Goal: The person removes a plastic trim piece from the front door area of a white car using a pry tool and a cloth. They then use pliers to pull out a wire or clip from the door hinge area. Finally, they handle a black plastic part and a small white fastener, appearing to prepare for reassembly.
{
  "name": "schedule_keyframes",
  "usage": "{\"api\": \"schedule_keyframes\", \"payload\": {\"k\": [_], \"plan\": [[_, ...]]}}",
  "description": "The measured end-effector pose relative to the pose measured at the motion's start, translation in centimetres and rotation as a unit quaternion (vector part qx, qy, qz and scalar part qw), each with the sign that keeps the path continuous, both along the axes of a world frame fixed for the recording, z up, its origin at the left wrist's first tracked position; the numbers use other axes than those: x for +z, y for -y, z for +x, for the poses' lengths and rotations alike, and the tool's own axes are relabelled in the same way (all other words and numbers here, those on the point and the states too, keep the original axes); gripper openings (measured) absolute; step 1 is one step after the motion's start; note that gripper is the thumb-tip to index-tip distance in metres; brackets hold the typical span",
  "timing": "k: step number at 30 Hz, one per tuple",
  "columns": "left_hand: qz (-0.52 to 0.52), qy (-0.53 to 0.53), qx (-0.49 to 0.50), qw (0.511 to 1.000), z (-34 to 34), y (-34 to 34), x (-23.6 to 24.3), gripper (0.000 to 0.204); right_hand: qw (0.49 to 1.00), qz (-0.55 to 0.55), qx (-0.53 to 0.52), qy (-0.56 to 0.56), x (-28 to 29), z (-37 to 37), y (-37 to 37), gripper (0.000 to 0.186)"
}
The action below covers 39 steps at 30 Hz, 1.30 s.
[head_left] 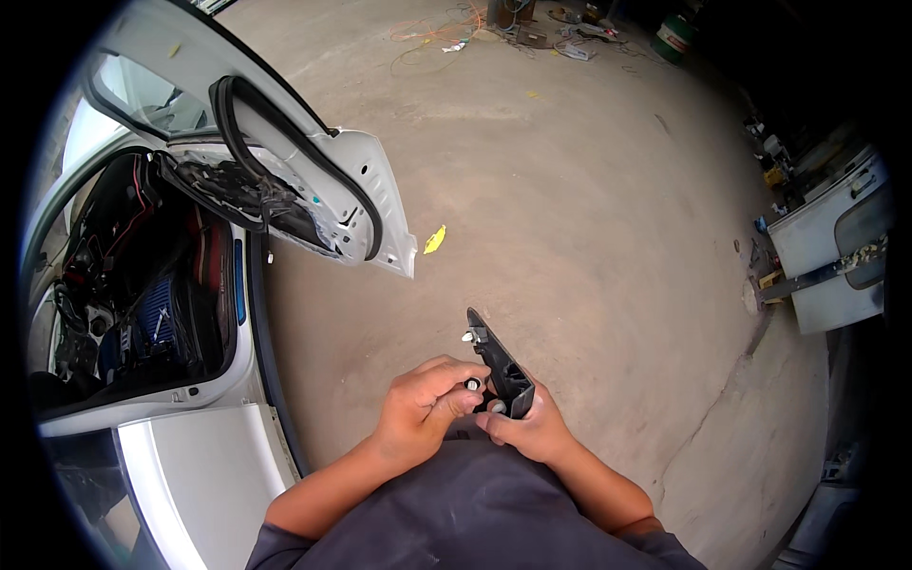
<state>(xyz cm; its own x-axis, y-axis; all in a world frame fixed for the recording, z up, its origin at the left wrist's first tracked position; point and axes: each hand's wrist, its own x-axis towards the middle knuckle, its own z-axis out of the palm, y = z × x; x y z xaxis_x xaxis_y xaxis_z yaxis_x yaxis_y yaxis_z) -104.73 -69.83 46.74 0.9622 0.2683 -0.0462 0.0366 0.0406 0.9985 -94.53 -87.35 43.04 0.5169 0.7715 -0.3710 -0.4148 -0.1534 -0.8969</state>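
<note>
My right hand holds a black plastic trim piece, its fingers behind the lower end and the thumb along the near edge. The piece is long and wedge-shaped, with its narrow tip pointing away from me. A white clip sticks out near that tip, and another pale clip shows at the lower end beside my right thumb. My left hand is closed in a pinch beside the trim, on a small dark clip with a white centre. Whether that clip touches the trim cannot be made out.
On the left stands a white car with its door open and the inner panel exposed. A yellow scrap lies on the concrete floor. A detached white door stands at the right, with a green drum and hoses farther off.
</note>
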Motion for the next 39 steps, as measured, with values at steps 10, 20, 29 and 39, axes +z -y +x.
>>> {"api": "schedule_keyframes", "payload": {"k": [10,20,29,39], "plan": [[0.027,0.014,-0.052,0.998,14.5,7.3,-0.1,0.028,0.964,-0.087,-0.013,0.25,2.7,13.0,6.7,0.071],[0.037,0.026,-0.018,0.999,21.9,9.1,0.6,0.013,0.945,-0.126,-0.013,0.302,2.0,19.9,9.3,0.081],[0.006,0.083,-0.054,0.995,30.5,5.8,-0.7,0.015,0.926,-0.166,-0.062,0.335,2.7,26.6,6.4,0.081],[0.051,0.186,-0.071,0.979,43.8,-2.9,-0.1,0.016,0.836,-0.238,-0.11,0.482,5.7,37.5,-2.1,0.075]]}}
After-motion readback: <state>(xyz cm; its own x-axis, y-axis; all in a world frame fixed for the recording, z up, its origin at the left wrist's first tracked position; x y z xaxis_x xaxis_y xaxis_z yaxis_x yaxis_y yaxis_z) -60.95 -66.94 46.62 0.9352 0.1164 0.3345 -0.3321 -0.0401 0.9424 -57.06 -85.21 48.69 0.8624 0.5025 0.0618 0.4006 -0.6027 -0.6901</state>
